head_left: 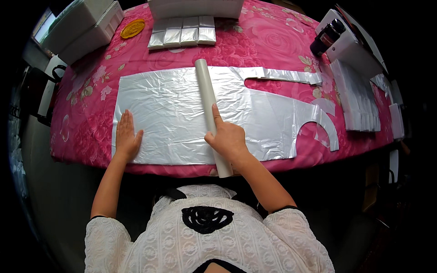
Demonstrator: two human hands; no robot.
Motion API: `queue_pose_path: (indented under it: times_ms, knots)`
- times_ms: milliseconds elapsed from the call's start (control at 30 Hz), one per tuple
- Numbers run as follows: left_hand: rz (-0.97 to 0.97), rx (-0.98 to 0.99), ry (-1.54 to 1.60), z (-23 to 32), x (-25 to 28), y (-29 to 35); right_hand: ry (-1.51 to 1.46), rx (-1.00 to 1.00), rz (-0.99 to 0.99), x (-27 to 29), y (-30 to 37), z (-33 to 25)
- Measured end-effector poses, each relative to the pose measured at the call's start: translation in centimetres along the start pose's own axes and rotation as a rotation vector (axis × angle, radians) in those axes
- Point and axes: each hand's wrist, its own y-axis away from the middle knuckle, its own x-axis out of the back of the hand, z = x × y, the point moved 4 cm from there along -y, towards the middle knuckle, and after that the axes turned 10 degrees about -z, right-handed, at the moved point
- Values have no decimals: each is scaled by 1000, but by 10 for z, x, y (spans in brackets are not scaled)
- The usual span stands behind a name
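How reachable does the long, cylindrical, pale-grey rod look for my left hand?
Probably yes: only the flat, creased, silver plastic sheet lies between your left hand and the rod, though your right hand covers part of its near half.

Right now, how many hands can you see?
2: the left hand lies flat near the left end of the silvery plastic bag, and the right hand is on the pale tube lying across it. No others show.

One fisheye head camera looks down from close above the near side of the tabletop, facing its far edge.
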Motion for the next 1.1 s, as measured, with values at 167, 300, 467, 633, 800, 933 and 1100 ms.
queue_pose_path:
  times_ms: [167,300,467,633,800,933,1100]
  knots:
    - [8,-1,-25,-1,-1,1,14,-100,212,24,26,96]
    - [39,-15,-35,-7,-4,0,28,-266,334,47,45,174]
    - [42,-17,-49,-6,-4,-2,48,-444,465,69,77,267]
    - [44,-24,-32,-4,-8,-4,100,-697,452,86,112,338]
    - [70,-41,-12,-10,-8,-3,-58,-554,489,80,116,299]
    - [256,-142,-59,1,8,6,-100,-214,439,55,92,197]
    - [28,-748,654,161,149,47,-125,51,218,20,77,102]
